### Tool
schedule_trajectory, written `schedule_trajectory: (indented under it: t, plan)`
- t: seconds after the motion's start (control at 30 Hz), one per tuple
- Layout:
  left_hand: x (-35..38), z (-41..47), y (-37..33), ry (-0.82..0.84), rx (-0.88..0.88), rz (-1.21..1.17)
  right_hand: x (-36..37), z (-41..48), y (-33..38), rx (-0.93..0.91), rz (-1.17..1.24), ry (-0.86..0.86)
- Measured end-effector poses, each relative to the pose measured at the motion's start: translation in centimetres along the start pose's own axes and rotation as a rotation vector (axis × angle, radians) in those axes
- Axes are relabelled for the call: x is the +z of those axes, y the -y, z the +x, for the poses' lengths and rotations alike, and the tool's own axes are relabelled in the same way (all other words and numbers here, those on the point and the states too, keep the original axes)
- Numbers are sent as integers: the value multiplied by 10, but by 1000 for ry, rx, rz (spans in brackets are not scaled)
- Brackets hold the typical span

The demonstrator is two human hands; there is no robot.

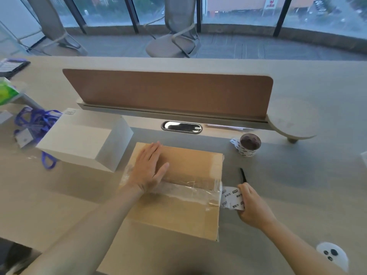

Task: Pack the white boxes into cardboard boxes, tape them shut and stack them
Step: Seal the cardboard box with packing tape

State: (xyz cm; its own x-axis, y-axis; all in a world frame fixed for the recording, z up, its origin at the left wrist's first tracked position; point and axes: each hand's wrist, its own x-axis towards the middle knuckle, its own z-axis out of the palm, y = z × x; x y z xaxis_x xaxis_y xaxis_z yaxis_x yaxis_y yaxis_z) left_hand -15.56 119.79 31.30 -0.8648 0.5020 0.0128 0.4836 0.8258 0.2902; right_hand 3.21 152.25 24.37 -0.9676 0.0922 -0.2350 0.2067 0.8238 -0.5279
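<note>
A closed cardboard box lies on the desk in front of me, with a strip of clear tape running across its top seam to the right edge. My left hand presses flat on the box top, fingers straight. My right hand grips a tape roll with a white printed core, just off the box's right edge. A white box stands on the desk to the left of the cardboard box.
A second tape roll stands upright at the back right. A black pen-like tool lies near my right hand. Blue ribbons and tags lie at the left. A brown divider panel crosses the desk behind.
</note>
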Motion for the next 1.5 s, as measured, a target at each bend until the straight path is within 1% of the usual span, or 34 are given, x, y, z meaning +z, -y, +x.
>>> schedule_trajectory:
  t: [0.07, 0.13, 0.17, 0.23, 0.37, 0.53, 0.57, 0.63, 0.7, 0.8, 0.9, 0.97, 1.0, 1.1, 1.13, 1.27, 1.4, 1.5]
  plan:
    - [-6, 1, 10, -37, -115, 21, -1, -1, 2, 11, 6, 7]
    - [-4, 1, 15, 12, -249, 83, -2, -2, 4, 26, 19, 18]
    - [-1, 0, 15, 31, -284, 120, -2, -2, 4, 32, 17, 23]
    - [2, 1, 15, 49, -291, 135, -2, -1, 4, 43, -1, 44]
    - [-2, 4, 17, 40, -289, 72, 1, 0, 1, 76, -15, 67]
    - [-9, 5, 19, -13, -330, -138, 4, -2, 4, 93, -7, 42]
    - [-10, 6, 17, -21, -336, -137, 2, -3, 5, 92, -7, 41]
    - [-10, 5, 11, -38, -303, -22, -1, -3, 7, 81, -8, 38]
    - [-6, 2, 0, -74, -222, 62, -5, -4, 8, 71, -11, 29]
    - [2, 0, -29, -69, -76, 15, -4, -6, 9, 66, -17, 25]
    - [14, 4, -73, -33, 61, -105, -2, -7, 8, 61, -4, 9]
    - [25, 8, -100, -3, 53, -169, -3, -6, 8, 58, -8, 12]
    - [31, 9, -111, 23, 32, -141, -4, -5, 7, 58, -7, 15]
    - [43, 12, -121, 69, -44, 118, -1, -4, 6, 39, -9, 11]
    - [46, 15, -121, 75, -59, 155, 0, -3, 5, 39, -13, 12]
    - [47, 14, -121, 69, -32, 204, 4, -2, 2, 33, -11, 11]
    - [45, 16, -121, 115, -28, 226, 3, -3, 3, 33, -19, 17]
    - [41, 14, -121, 137, -29, 201, -1, -4, 4, 15, -45, 15]
